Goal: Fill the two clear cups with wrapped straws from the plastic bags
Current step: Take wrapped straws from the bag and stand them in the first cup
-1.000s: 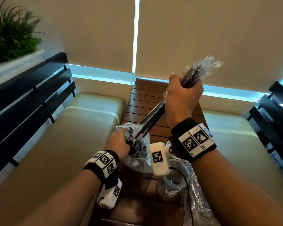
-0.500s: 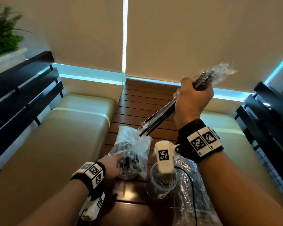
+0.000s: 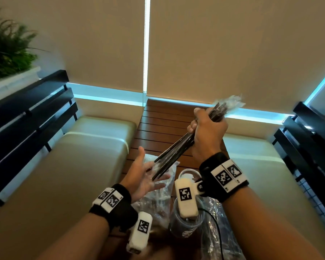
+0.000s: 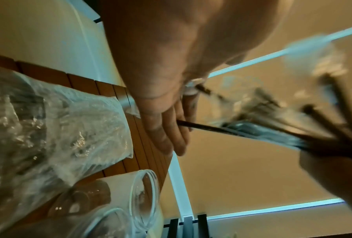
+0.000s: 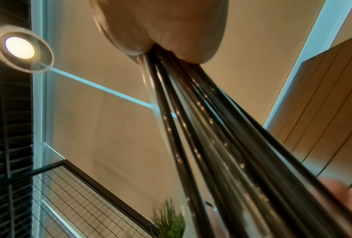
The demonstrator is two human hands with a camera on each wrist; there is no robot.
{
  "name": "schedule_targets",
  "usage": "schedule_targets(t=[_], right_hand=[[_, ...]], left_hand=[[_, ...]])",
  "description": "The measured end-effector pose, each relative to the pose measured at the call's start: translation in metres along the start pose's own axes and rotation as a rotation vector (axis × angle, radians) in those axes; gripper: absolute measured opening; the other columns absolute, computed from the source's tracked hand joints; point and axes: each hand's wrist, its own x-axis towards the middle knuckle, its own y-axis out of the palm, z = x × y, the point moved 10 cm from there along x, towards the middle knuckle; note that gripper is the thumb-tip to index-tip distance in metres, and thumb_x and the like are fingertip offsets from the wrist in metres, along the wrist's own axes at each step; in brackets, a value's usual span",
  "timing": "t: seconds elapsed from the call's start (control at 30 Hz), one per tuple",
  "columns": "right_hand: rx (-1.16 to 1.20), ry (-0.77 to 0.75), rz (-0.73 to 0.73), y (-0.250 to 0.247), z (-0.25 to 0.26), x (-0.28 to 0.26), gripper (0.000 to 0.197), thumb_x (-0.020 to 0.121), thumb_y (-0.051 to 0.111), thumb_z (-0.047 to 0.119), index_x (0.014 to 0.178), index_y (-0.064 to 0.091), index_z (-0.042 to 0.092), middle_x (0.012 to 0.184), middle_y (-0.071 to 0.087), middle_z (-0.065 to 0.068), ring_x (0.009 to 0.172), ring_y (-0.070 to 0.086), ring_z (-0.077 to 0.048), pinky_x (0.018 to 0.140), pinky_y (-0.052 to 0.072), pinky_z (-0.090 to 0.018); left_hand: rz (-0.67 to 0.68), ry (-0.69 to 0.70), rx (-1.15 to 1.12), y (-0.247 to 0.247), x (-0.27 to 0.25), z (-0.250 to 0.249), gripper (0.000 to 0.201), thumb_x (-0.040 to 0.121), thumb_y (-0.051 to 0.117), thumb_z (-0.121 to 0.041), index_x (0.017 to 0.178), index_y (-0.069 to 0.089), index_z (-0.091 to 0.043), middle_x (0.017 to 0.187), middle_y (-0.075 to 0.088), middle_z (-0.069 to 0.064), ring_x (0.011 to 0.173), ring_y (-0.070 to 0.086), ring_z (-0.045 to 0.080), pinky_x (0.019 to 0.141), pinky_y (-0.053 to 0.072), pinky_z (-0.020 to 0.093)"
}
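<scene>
My right hand (image 3: 204,128) grips a bundle of black wrapped straws (image 3: 176,154) in mid-air over the wooden table (image 3: 158,124), slanted from upper right down to lower left. My left hand (image 3: 150,175) is held flat, palm up with fingers spread, and the bundle's lower ends touch it. In the left wrist view the straws (image 4: 252,133) meet my straight fingers (image 4: 166,136). Below the left hand lies a clear plastic bag (image 3: 158,201) with more straws. A clear cup (image 3: 184,224) stands under my right wrist, and a second cup (image 3: 189,172) is partly hidden behind it.
Another crumpled plastic bag (image 3: 221,231) lies at the table's right, near the cups. Beige bench cushions (image 3: 73,166) flank the narrow table, with black slatted backrests (image 3: 26,119) on both sides. A potted plant (image 3: 6,53) sits far left.
My left hand let go of the bag on the table, rose and opened under the straw ends. My right hand tipped the bundle down and left, toward that palm.
</scene>
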Motion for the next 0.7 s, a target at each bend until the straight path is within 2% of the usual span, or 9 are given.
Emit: schedule_targets(t=[0.03, 0.1, 0.2, 0.27, 0.37, 0.43, 0.5, 0.6, 0.7], right_hand=[[-0.027, 0.01, -0.003, -0.002, -0.006, -0.002, 0.021, 0.087, 0.063, -0.002, 0.09, 0.045, 0.009, 0.049, 0.046, 0.005, 0.039, 0.04, -0.01, 0.041, 0.037, -0.023], [-0.046, 0.04, -0.029, -0.007, -0.019, -0.006, 0.023, 0.086, 0.064, -0.002, 0.086, 0.046, 0.012, 0.052, 0.047, 0.003, 0.039, 0.041, -0.011, 0.042, 0.038, -0.023], [-0.002, 0.094, -0.046, -0.01, -0.035, -0.011, 0.025, 0.085, 0.063, -0.004, 0.085, 0.044, 0.013, 0.056, 0.047, 0.0, 0.039, 0.039, -0.012, 0.043, 0.036, -0.025], [0.031, 0.114, -0.029, -0.008, -0.039, -0.014, 0.026, 0.085, 0.062, -0.005, 0.087, 0.043, 0.012, 0.057, 0.044, -0.001, 0.04, 0.038, -0.011, 0.042, 0.035, -0.024], [0.071, 0.114, 0.005, -0.001, -0.034, -0.016, 0.027, 0.086, 0.061, -0.007, 0.087, 0.042, 0.012, 0.056, 0.043, 0.002, 0.041, 0.037, -0.009, 0.041, 0.035, -0.023], [0.096, 0.106, 0.022, 0.003, -0.028, -0.014, 0.027, 0.086, 0.06, -0.007, 0.086, 0.042, 0.013, 0.052, 0.042, 0.004, 0.041, 0.037, -0.009, 0.04, 0.034, -0.023], [0.09, 0.094, 0.033, 0.004, -0.025, -0.012, 0.027, 0.087, 0.06, -0.006, 0.085, 0.042, 0.014, 0.05, 0.042, 0.006, 0.041, 0.037, -0.009, 0.041, 0.034, -0.024], [0.021, 0.069, 0.016, 0.003, -0.026, -0.014, 0.025, 0.086, 0.063, -0.003, 0.085, 0.044, 0.014, 0.05, 0.045, 0.006, 0.041, 0.04, -0.009, 0.043, 0.037, -0.025], [-0.047, 0.023, 0.006, 0.001, -0.027, -0.015, 0.023, 0.085, 0.067, 0.002, 0.084, 0.047, 0.014, 0.055, 0.049, 0.002, 0.041, 0.045, -0.011, 0.047, 0.042, -0.027]], left_hand=[[-0.003, -0.008, -0.007, 0.001, 0.0, 0.002, 0.088, 0.085, 0.02, -0.079, 0.117, 0.065, -0.01, 0.121, 0.067, 0.017, 0.119, 0.058, 0.039, 0.106, 0.041, 0.055], [-0.032, -0.039, 0.08, 0.0, -0.001, 0.001, 0.089, 0.085, 0.017, -0.08, 0.11, 0.071, -0.014, 0.117, 0.068, 0.019, 0.109, 0.063, 0.035, 0.085, 0.05, 0.045], [-0.106, -0.075, 0.158, -0.009, -0.001, 0.001, 0.083, 0.091, 0.017, -0.074, 0.1, 0.073, -0.013, 0.106, 0.071, 0.017, 0.09, 0.067, 0.02, 0.067, 0.049, 0.029], [-0.177, -0.092, 0.191, -0.023, 0.001, 0.005, 0.084, 0.09, 0.021, -0.076, 0.102, 0.07, -0.009, 0.095, 0.072, 0.011, 0.084, 0.066, 0.014, 0.069, 0.052, 0.028], [-0.244, -0.122, 0.178, -0.043, 0.001, 0.012, 0.068, 0.086, 0.031, -0.079, 0.103, 0.061, -0.021, 0.099, 0.061, -0.001, 0.09, 0.057, 0.012, 0.088, 0.047, 0.035], [-0.216, -0.124, 0.027, -0.05, 0.003, 0.022, 0.071, 0.083, 0.039, -0.078, 0.104, 0.068, -0.016, 0.095, 0.052, 0.007, 0.079, 0.045, 0.016, 0.068, 0.036, 0.032], [-0.249, -0.129, -0.036, -0.054, -0.005, 0.023, 0.076, 0.085, 0.038, -0.076, 0.112, 0.067, -0.012, 0.097, 0.057, 0.01, 0.075, 0.044, 0.02, 0.058, 0.028, 0.029], [-0.346, -0.066, -0.027, -0.061, -0.009, 0.017, 0.066, 0.097, 0.033, -0.062, 0.111, 0.062, -0.004, 0.08, 0.061, 0.009, 0.06, 0.051, 0.015, 0.054, 0.037, 0.027], [-0.28, -0.084, -0.091, -0.052, -0.006, 0.021, 0.07, 0.094, 0.037, -0.064, 0.113, 0.06, -0.001, 0.11, 0.061, 0.02, 0.094, 0.061, 0.029, 0.078, 0.053, 0.041]])
